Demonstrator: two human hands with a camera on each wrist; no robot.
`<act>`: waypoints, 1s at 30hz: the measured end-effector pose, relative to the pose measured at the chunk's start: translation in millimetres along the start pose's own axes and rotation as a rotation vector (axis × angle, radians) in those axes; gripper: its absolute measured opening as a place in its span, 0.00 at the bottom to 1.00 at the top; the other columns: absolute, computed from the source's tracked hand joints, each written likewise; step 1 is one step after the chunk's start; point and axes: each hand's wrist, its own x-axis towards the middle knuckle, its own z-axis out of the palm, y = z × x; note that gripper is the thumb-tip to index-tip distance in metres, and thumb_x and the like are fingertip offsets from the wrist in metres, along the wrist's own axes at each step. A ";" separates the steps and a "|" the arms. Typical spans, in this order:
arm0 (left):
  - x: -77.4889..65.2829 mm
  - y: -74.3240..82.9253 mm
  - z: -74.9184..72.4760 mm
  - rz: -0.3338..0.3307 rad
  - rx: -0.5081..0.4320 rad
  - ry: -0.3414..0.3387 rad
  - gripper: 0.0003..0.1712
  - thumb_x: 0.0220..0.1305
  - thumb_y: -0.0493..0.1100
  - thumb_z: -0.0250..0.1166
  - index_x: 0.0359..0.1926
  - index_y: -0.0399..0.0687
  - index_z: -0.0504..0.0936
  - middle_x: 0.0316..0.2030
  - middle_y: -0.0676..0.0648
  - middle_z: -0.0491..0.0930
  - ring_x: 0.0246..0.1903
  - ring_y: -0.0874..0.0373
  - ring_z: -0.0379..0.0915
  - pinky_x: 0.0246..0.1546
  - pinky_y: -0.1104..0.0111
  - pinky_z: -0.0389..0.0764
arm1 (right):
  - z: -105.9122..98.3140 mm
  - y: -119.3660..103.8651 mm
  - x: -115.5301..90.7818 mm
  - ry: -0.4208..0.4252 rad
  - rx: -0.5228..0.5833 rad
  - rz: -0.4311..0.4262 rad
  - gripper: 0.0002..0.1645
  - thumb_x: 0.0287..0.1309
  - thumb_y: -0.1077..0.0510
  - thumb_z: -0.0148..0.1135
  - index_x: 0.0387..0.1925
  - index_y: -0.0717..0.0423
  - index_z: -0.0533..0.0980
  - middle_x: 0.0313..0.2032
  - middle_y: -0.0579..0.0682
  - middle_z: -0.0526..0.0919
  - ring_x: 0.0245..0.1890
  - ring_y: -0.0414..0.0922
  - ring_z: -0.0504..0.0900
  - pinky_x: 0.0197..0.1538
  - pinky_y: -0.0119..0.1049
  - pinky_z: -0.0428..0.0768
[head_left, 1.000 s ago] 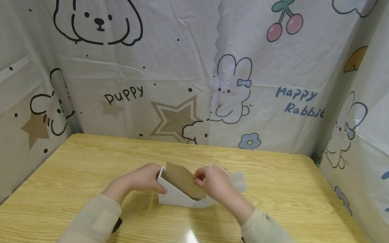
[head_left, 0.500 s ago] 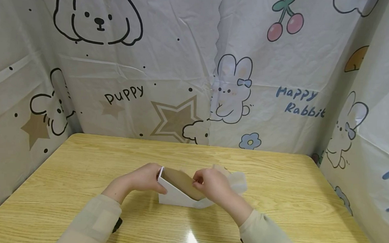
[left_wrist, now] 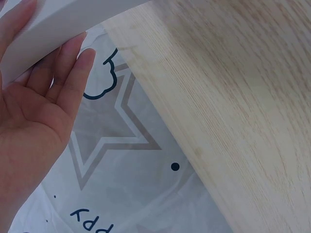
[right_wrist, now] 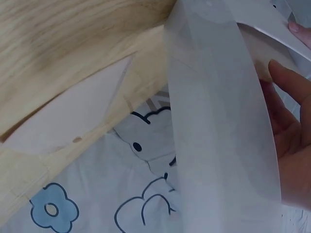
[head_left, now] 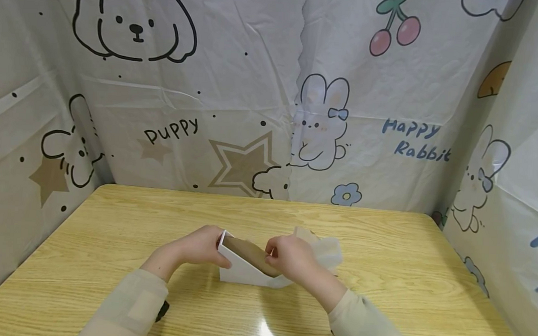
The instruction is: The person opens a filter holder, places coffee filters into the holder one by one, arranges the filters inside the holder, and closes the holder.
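Note:
A white slant-sided box [head_left: 244,268], shaped like a magazine file, stands on the wooden table with its tall end to the left. My left hand [head_left: 202,245] grips that tall end, thumb on the near side; the left wrist view shows its fingers along the white wall [left_wrist: 73,24]. Inside the box sits a brown card-like sheet [head_left: 251,253], its top edge close to the rim. My right hand [head_left: 292,256] pinches the sheet near its right part. Beyond the low right end, a translucent sheet [head_left: 330,252] sticks out, large in the right wrist view [right_wrist: 218,121].
A pale beige piece of paper [head_left: 305,235] shows behind my right hand, lying on the wood in the right wrist view. The table [head_left: 127,222] ends at a white printed curtain [head_left: 186,94] at the back and sides.
The brown sheet has sunk lower into the white box. My right hand has moved slightly down and left with it. My left hand keeps its hold on the box.

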 end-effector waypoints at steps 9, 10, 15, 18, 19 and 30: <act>-0.1 -0.2 -1.1 0.004 0.010 0.000 0.13 0.46 0.37 0.72 0.36 0.42 0.81 0.33 0.49 0.83 0.31 0.63 0.76 0.34 0.69 0.77 | -54.5 18.5 1.3 0.153 0.108 0.161 0.07 0.57 0.52 0.61 0.32 0.50 0.81 0.29 0.44 0.83 0.27 0.39 0.77 0.31 0.33 0.74; -0.1 0.0 -1.2 0.003 0.008 -0.001 0.13 0.46 0.37 0.71 0.36 0.42 0.81 0.33 0.49 0.83 0.31 0.63 0.76 0.34 0.69 0.77 | -60.7 25.2 1.7 0.184 0.124 0.180 0.08 0.58 0.52 0.61 0.33 0.51 0.81 0.30 0.46 0.84 0.28 0.39 0.77 0.31 0.34 0.75; 0.0 0.0 -1.5 0.002 0.000 -0.003 0.13 0.46 0.36 0.71 0.36 0.41 0.81 0.33 0.49 0.83 0.31 0.63 0.76 0.34 0.69 0.78 | -75.1 68.3 2.1 0.272 0.160 0.307 0.13 0.61 0.52 0.57 0.38 0.56 0.80 0.37 0.53 0.84 0.34 0.47 0.79 0.37 0.41 0.77; 0.0 -0.4 -1.1 -0.001 -0.008 -0.004 0.13 0.46 0.36 0.71 0.36 0.41 0.81 0.32 0.49 0.83 0.31 0.63 0.76 0.34 0.69 0.78 | -65.2 93.0 0.6 0.217 0.114 0.387 0.15 0.62 0.52 0.56 0.41 0.58 0.79 0.39 0.56 0.83 0.36 0.49 0.80 0.36 0.43 0.77; 0.0 -0.5 -1.0 -0.002 -0.009 -0.005 0.12 0.46 0.36 0.71 0.36 0.41 0.81 0.32 0.49 0.83 0.30 0.63 0.76 0.34 0.69 0.78 | -59.1 99.6 -0.1 0.179 0.089 0.411 0.16 0.61 0.52 0.56 0.42 0.60 0.79 0.40 0.57 0.83 0.36 0.50 0.80 0.35 0.43 0.77; 0.8 -0.2 1.0 -0.004 0.008 -0.002 0.13 0.46 0.36 0.71 0.36 0.41 0.81 0.32 0.49 0.83 0.31 0.63 0.76 0.34 0.69 0.77 | -12.1 107.1 -5.4 -0.095 -0.005 0.497 0.10 0.52 0.62 0.53 0.36 0.62 0.76 0.33 0.56 0.82 0.32 0.49 0.78 0.37 0.45 0.77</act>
